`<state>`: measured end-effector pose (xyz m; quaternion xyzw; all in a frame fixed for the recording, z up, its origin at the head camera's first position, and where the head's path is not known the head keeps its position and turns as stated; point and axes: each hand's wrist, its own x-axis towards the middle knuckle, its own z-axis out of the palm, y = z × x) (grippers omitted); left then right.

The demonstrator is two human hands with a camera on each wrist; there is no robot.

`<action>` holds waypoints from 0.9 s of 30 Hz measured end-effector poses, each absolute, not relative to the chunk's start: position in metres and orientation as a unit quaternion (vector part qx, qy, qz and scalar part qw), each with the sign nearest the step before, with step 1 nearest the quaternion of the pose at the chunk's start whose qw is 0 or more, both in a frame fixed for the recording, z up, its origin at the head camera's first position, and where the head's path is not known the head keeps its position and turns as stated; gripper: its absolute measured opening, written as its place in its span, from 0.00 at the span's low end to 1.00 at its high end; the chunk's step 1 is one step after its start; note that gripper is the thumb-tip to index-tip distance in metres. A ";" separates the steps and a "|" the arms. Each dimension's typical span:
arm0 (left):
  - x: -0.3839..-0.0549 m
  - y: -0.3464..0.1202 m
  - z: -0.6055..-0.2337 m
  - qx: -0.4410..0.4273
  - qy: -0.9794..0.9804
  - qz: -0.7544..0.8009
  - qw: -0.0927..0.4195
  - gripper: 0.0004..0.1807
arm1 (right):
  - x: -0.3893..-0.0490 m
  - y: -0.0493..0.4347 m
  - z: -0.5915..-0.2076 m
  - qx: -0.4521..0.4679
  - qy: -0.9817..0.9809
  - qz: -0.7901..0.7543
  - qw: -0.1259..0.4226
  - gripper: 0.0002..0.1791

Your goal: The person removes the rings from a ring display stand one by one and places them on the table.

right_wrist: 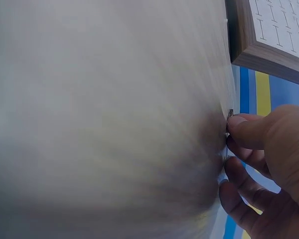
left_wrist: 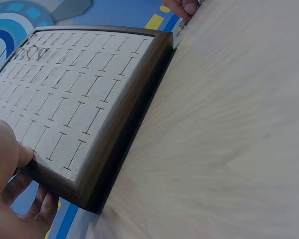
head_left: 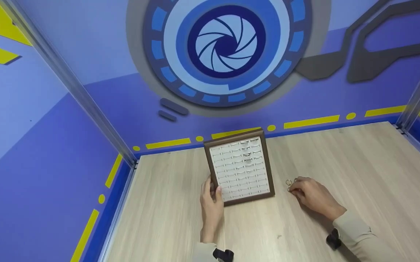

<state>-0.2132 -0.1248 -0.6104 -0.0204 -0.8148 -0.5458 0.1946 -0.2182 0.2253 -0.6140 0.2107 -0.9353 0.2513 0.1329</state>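
A brown-framed ring display tray [head_left: 239, 171] with a white slotted pad leans upright on the table. Several rings [head_left: 246, 154] sit in slots toward its upper right. My left hand [head_left: 211, 205] grips the lower left edge, thumb on the front and fingers behind, as the left wrist view also shows. To the right of the tray, my right hand [head_left: 313, 196] is down at the tabletop with thumb and forefinger pinching a small ring. Another gold ring [head_left: 288, 182] lies just beyond these fingertips. In the right wrist view a bit of metal [right_wrist: 231, 113] shows past the thumb, partly hidden.
The pale wooden table [head_left: 159, 218] runs back to a blue-purple printed wall [head_left: 108, 109] behind the tray. Metal posts [head_left: 75, 87] stand at the corners. Dark straps [head_left: 333, 239] are on both wrists.
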 end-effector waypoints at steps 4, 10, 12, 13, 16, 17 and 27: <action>-0.213 -0.125 -0.610 -0.019 -0.813 -0.549 0.191 0.29 | -0.218 0.225 -0.614 0.209 -0.937 0.247 0.132 0.07; -0.214 -0.124 -0.613 -0.020 -0.811 -0.549 0.203 0.29 | -0.217 0.224 -0.610 0.198 -0.939 0.248 0.130 0.07; -0.214 -0.124 -0.613 -0.019 -0.809 -0.552 0.202 0.29 | -0.218 0.223 -0.607 0.192 -0.939 0.253 0.134 0.07; -0.214 -0.124 -0.613 -0.017 -0.809 -0.552 0.202 0.29 | -0.219 0.222 -0.605 0.190 -0.938 0.255 0.136 0.06; -0.213 -0.124 -0.612 -0.016 -0.810 -0.549 0.205 0.29 | -0.222 0.220 -0.599 0.184 -0.937 0.260 0.142 0.06; -0.213 -0.124 -0.612 -0.017 -0.812 -0.546 0.207 0.29 | -0.223 0.219 -0.596 0.181 -0.937 0.260 0.145 0.05; -0.213 -0.123 -0.611 -0.032 -0.813 -0.542 0.213 0.30 | -0.237 0.203 -0.575 0.164 -0.928 0.287 0.170 0.06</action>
